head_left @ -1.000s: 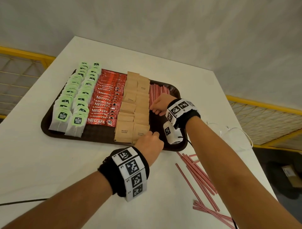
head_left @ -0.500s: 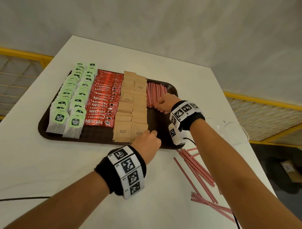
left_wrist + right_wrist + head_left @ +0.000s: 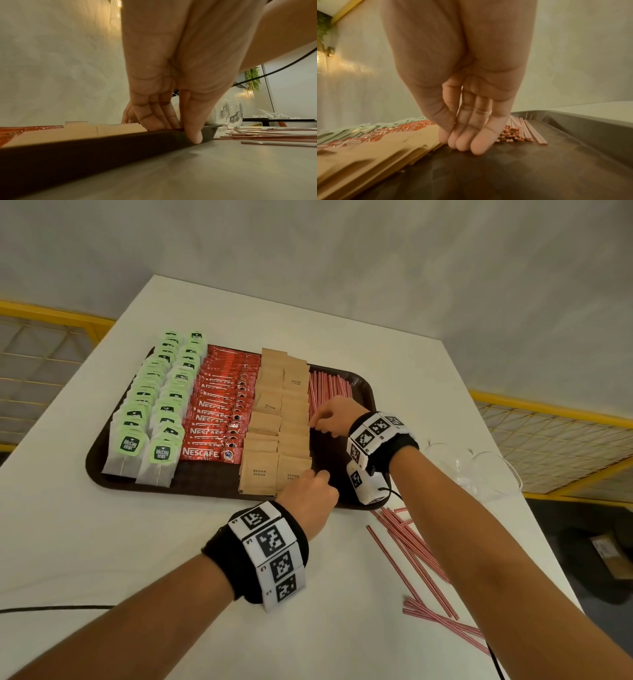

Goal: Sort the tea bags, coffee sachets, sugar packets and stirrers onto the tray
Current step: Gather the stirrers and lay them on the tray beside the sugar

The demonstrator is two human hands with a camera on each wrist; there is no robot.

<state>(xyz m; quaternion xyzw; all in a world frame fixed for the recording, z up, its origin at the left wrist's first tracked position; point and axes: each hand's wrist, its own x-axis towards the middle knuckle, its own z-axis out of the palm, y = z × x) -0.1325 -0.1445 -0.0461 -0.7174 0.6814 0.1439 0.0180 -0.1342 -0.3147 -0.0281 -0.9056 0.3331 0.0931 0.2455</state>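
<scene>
A dark brown tray (image 3: 99,470) holds rows of green tea bags (image 3: 161,392), red coffee sachets (image 3: 219,412), brown sugar packets (image 3: 270,419) and, at its far right, red stirrers (image 3: 325,385). My left hand (image 3: 318,475) is at the tray's near rim (image 3: 102,142). Its straight fingers (image 3: 159,121) stand inside against the nearest sugar packet, and the thumb (image 3: 193,135) is outside the rim on the table. My right hand (image 3: 317,424) rests straight fingertips (image 3: 465,143) on the tray floor (image 3: 539,169), between the sugar packets (image 3: 385,148) and the stirrers' near ends (image 3: 513,135). Neither hand holds anything.
Several loose stirrers (image 3: 411,546) lie on the white table to the right of the tray's near corner. Clear glasses (image 3: 472,470) stand near the right table edge. A black cable (image 3: 51,608) crosses the near left. Yellow railings flank the table.
My right fingertips have shifted slightly left, from the stirrers' ends toward the sugar packets' right edge. The left hand has stayed at the tray's near rim.
</scene>
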